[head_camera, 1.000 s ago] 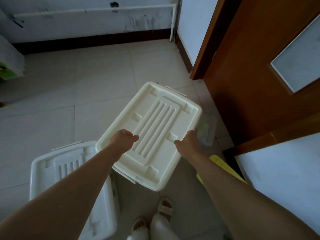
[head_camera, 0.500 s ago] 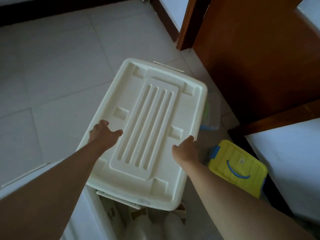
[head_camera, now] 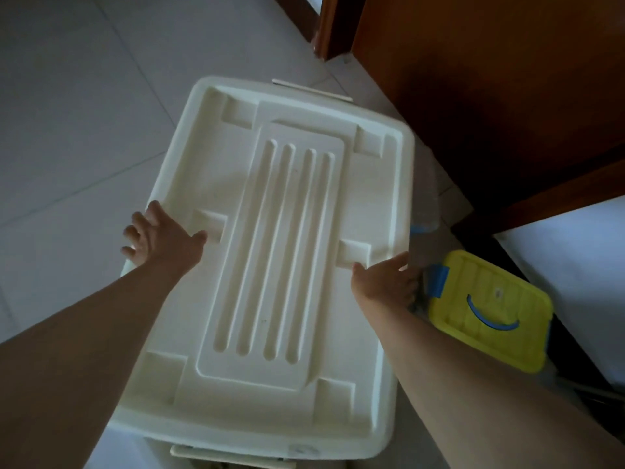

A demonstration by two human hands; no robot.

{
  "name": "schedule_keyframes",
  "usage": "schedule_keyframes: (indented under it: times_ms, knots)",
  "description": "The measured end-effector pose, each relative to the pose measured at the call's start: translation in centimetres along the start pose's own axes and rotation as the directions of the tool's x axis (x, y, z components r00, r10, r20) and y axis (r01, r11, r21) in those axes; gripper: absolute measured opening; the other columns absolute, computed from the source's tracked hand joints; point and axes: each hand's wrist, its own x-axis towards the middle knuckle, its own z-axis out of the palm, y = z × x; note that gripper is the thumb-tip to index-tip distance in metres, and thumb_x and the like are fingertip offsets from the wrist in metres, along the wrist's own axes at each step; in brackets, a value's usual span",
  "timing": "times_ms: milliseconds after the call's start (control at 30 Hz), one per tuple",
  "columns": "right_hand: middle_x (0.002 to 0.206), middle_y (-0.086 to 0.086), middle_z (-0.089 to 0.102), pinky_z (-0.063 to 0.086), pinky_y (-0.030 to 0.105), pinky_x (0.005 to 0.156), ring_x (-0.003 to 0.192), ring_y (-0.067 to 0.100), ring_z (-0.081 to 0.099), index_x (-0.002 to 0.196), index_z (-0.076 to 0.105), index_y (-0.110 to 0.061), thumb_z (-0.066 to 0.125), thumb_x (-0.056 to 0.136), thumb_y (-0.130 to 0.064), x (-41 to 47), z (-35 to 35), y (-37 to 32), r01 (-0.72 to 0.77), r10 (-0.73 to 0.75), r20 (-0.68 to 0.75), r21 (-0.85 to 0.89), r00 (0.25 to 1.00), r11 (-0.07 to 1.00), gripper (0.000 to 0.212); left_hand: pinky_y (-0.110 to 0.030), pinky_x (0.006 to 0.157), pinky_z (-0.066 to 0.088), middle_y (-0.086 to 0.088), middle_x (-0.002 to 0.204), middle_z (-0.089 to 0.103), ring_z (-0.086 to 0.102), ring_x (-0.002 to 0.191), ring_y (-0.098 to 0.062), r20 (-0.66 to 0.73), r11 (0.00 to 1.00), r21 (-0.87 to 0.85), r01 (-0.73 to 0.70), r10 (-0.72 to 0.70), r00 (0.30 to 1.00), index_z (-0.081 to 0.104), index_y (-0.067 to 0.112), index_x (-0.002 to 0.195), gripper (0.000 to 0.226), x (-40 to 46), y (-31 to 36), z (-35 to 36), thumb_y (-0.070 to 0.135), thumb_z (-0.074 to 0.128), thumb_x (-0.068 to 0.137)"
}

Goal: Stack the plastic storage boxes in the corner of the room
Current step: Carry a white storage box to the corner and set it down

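Note:
A large cream plastic storage box [head_camera: 280, 252] with a ribbed lid fills the middle of the head view, held above the tiled floor. My left hand [head_camera: 159, 240] grips its left edge, thumb on the lid, fingers curling over the side. My right hand [head_camera: 385, 282] grips the right edge in the same way. A small yellow box [head_camera: 490, 319] with a blue handle and blue clasp lies on the floor to the right, close to my right hand. A clear box [head_camera: 424, 198] with a blue trim is partly hidden behind the cream box's right side.
A brown wooden door [head_camera: 490, 79] and its frame stand at the upper right. A white surface [head_camera: 575, 265] lies at the right edge. Pale floor tiles [head_camera: 74, 113] spread to the left. A bit of another white box [head_camera: 125, 445] shows at the bottom left.
The cream box has come nearer and turned straighter toward the door side. The view has tilted down, so the far wall and the second white box have mostly left the frame.

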Motion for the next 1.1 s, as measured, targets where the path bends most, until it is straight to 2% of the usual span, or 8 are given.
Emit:
schedule_keyframes:
  times_ms: [200,300,467,600,733,833,900,1100]
  knots:
    - [0.156,0.016,0.014,0.023,0.050,0.114,0.141,0.037,0.022,0.152,-0.004,-0.018,0.057,0.087,-0.048,1.3,1.2,-0.1,-0.047,0.048,-0.045,0.042,0.998,0.998,0.094,-0.051,0.107,0.025,-0.022,0.144,0.029,0.029,0.133,-0.040,-0.040,0.999,-0.016,0.050,-0.051,0.998,0.017,0.000,0.143,0.088,1.9,-0.3,1.3,0.037,0.067,0.081]
    - [0.153,0.020,0.018,0.024,0.052,0.111,0.138,0.040,0.026,0.151,-0.006,-0.024,0.056,0.087,-0.047,1.8,1.5,-0.2,-0.076,0.080,-0.059,0.073,0.995,0.994,0.093,-0.052,0.106,0.026,-0.024,0.143,0.032,0.032,0.132,-0.041,-0.042,0.996,-0.037,0.075,-0.077,0.996,0.018,-0.003,0.142,0.088,2.7,-0.4,1.6,0.038,0.067,0.081]
    - [0.151,0.021,0.023,0.026,0.050,0.109,0.137,0.039,0.027,0.152,0.000,-0.026,0.058,0.088,-0.043,2.7,1.3,-0.1,-0.072,0.083,-0.071,0.145,0.994,0.987,0.088,-0.053,0.103,0.030,-0.026,0.138,0.037,0.037,0.128,-0.043,-0.044,0.993,-0.059,0.105,-0.108,0.993,0.022,-0.001,0.138,0.084,3.7,-0.5,1.6,0.041,0.067,0.080]
    - [0.148,0.019,0.031,0.032,0.052,0.108,0.135,0.040,0.032,0.149,0.017,-0.018,0.066,0.080,-0.047,3.5,1.6,0.1,-0.087,0.108,-0.107,0.177,0.988,0.980,0.090,-0.054,0.104,0.031,-0.028,0.139,0.035,0.037,0.129,-0.045,-0.007,0.992,-0.045,0.115,-0.116,0.993,0.016,0.000,0.142,0.095,4.4,-0.5,1.4,0.047,0.069,0.078]
    - [0.133,0.018,0.051,0.045,0.048,0.098,0.122,0.038,0.050,0.131,0.043,-0.002,0.074,0.061,-0.060,4.5,1.6,0.0,-0.188,0.215,-0.131,0.193,0.968,0.963,0.097,-0.051,0.106,0.034,-0.027,0.138,0.040,0.039,0.130,-0.043,0.009,0.988,-0.095,0.119,-0.119,0.993,0.027,-0.002,0.137,0.097,4.9,-0.7,1.1,0.051,0.074,0.071]
    - [0.124,0.015,0.060,0.051,0.045,0.091,0.112,0.035,0.060,0.125,0.051,-0.002,0.076,0.051,-0.065,4.8,1.3,0.1,-0.232,0.251,-0.071,0.207,0.965,0.950,0.100,-0.047,0.097,0.047,-0.025,0.126,0.056,0.055,0.118,-0.040,0.029,0.970,-0.186,0.155,-0.152,0.988,0.047,-0.002,0.129,0.100,5.3,-1.1,0.8,0.059,0.079,0.056]
    - [0.118,0.012,0.065,0.053,0.044,0.088,0.107,0.034,0.064,0.121,0.055,-0.004,0.078,0.048,-0.065,5.0,1.2,0.4,-0.237,0.254,-0.042,0.240,0.966,0.941,0.098,-0.043,0.088,0.052,-0.023,0.119,0.063,0.063,0.109,-0.036,0.040,0.953,-0.241,0.182,-0.178,0.983,0.056,-0.004,0.122,0.095,5.0,-1.0,0.4,0.056,0.082,0.054]
    - [0.109,0.010,0.069,0.054,0.037,0.078,0.097,0.032,0.067,0.113,0.060,-0.004,0.081,0.055,-0.057,5.8,0.5,1.0,-0.202,0.206,0.020,0.307,0.978,0.930,0.081,-0.041,0.092,0.049,-0.025,0.125,0.059,0.059,0.115,-0.035,0.067,0.940,-0.268,0.211,-0.200,0.977,0.051,-0.008,0.128,0.090,4.4,-0.3,-0.1,0.045,0.083,0.062]
